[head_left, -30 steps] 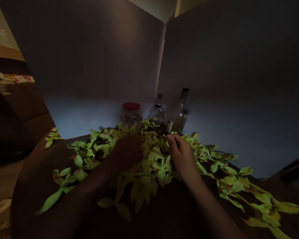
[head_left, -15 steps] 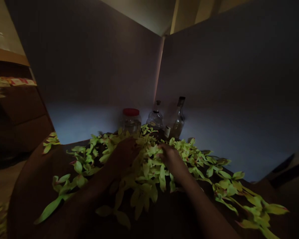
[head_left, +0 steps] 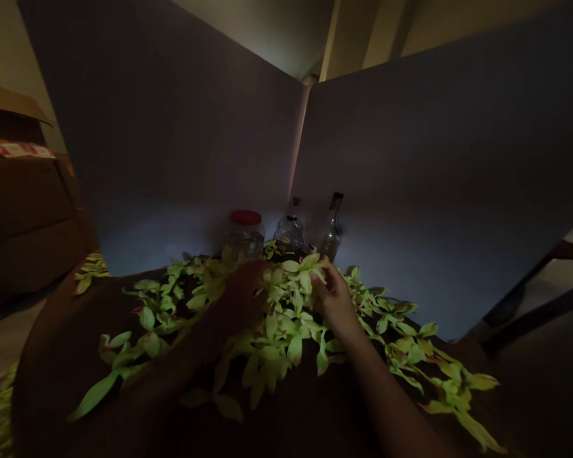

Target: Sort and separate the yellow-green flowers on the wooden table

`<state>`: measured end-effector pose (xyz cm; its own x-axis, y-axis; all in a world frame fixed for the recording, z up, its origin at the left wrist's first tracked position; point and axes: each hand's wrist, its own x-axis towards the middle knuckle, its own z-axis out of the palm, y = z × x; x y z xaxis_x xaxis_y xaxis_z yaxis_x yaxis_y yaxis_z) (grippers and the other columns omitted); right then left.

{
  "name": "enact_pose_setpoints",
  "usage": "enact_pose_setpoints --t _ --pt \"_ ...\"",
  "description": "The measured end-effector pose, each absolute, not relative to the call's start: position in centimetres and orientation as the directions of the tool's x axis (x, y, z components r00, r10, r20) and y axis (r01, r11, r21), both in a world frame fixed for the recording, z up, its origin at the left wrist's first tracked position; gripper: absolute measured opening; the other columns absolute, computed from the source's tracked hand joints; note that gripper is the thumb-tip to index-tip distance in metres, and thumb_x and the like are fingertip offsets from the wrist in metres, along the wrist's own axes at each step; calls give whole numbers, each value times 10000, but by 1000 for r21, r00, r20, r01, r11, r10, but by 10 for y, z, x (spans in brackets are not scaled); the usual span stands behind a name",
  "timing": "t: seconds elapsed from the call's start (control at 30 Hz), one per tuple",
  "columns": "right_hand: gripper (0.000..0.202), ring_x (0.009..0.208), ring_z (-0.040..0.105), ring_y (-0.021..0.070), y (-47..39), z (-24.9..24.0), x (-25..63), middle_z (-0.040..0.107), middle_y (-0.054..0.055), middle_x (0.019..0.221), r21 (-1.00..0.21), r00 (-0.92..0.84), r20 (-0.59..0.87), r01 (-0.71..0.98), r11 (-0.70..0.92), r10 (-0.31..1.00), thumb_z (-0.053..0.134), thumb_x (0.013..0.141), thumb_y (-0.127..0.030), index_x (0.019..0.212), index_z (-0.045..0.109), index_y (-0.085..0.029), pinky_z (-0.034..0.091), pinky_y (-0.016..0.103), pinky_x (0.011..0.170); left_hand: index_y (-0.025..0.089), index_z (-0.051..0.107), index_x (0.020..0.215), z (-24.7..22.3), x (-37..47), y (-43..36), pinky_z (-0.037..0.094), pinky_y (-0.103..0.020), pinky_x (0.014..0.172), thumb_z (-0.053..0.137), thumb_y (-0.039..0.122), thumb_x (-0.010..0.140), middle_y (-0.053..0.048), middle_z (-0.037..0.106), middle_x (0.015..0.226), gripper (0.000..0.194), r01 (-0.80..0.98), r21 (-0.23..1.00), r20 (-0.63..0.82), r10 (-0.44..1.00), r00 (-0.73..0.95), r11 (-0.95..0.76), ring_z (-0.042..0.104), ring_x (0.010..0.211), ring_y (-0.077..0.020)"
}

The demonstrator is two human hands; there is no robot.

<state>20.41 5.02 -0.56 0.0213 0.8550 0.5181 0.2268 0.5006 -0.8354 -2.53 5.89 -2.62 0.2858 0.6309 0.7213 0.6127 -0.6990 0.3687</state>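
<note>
Pale green leafy sprigs, some with pinkish tips, lie heaped across a dark round table (head_left: 52,337). My right hand (head_left: 333,294) pinches a leafy sprig (head_left: 305,267) at the back middle of the heap. Just left of it, my left hand (head_left: 248,289) is in deep shadow among the leaves (head_left: 272,327); its fingers are too dark to make out. Behind the hands stand a clear jar with a red lid (head_left: 246,218), a rounded glass bottle (head_left: 289,230) and a taller, tilted bottle (head_left: 333,228).
Two tall grey panels (head_left: 172,146) meet in a corner behind the table. Cardboard boxes (head_left: 23,197) are stacked at the left, with more leaves (head_left: 0,413) below them. A dark chair (head_left: 544,312) is at the right.
My right hand has risen slightly and now has a sprig between its fingers. My left hand has stayed nearly in place. The view has shifted a little.
</note>
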Motion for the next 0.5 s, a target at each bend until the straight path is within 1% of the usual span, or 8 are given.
enact_pose_setpoints --t 0.07,0.13,0.2,0.27,0.3,0.37,0.43,0.5 --pt "435 1096 666 228 48 -5 200 706 73 1219 -867 13 485 137 479 875 660 870 -561 1150 622 -230 530 318 915 213 495 1406 -33 -21 58 433 -522 1142 520 181 851 -118 556 1426 557 594 359 714 622 322 -720 524 1323 -303" --pt "431 1072 684 234 43 -4 196 728 75 1187 -893 5 445 77 443 895 704 848 -543 1140 659 -230 541 330 910 246 470 1439 -38 -17 56 427 -510 1152 534 197 868 -102 529 1469 576 574 352 707 612 355 -740 506 1351 -295" --pt "423 1044 701 238 37 -2 191 751 76 1130 -911 -9 411 32 411 912 660 886 -558 1149 698 -229 548 350 910 268 430 1478 -39 -14 52 419 -497 1163 550 220 894 -95 504 1503 599 551 340 696 598 398 -762 490 1371 -286" --pt "425 1022 709 240 31 1 187 764 80 1072 -922 -5 388 0 388 922 578 938 -574 1114 735 -221 551 368 908 275 386 1513 -34 -12 48 416 -493 1164 571 227 900 -100 490 1519 643 528 327 679 583 446 -784 484 1375 -283" --pt "421 1017 707 238 29 3 185 765 83 1058 -923 12 385 -7 385 923 571 943 -568 1084 748 -214 550 369 905 276 377 1519 -31 -11 45 417 -494 1162 581 214 892 -103 488 1520 662 520 321 671 578 465 -792 484 1374 -283" --pt "382 972 699 221 28 5 184 758 81 1035 -920 67 390 -11 392 918 637 906 -529 1075 745 -204 549 347 866 270 392 1507 -24 -11 38 413 -499 1164 589 173 866 -109 493 1515 677 513 311 657 571 493 -800 481 1376 -287" --pt "433 857 675 184 31 6 186 732 59 967 -913 129 402 -18 407 907 713 846 -470 1186 692 -203 539 308 773 253 417 1485 -20 -12 33 406 -509 1171 576 139 850 -114 501 1506 664 516 301 647 569 507 -802 471 1386 -290" --pt "585 733 621 149 34 9 188 675 23 886 -908 187 402 -40 416 896 736 808 -434 1326 589 -206 505 276 674 238 427 1475 -20 -12 30 402 -526 1172 551 130 859 -123 490 1512 637 521 296 648 569 507 -801 451 1406 -293"
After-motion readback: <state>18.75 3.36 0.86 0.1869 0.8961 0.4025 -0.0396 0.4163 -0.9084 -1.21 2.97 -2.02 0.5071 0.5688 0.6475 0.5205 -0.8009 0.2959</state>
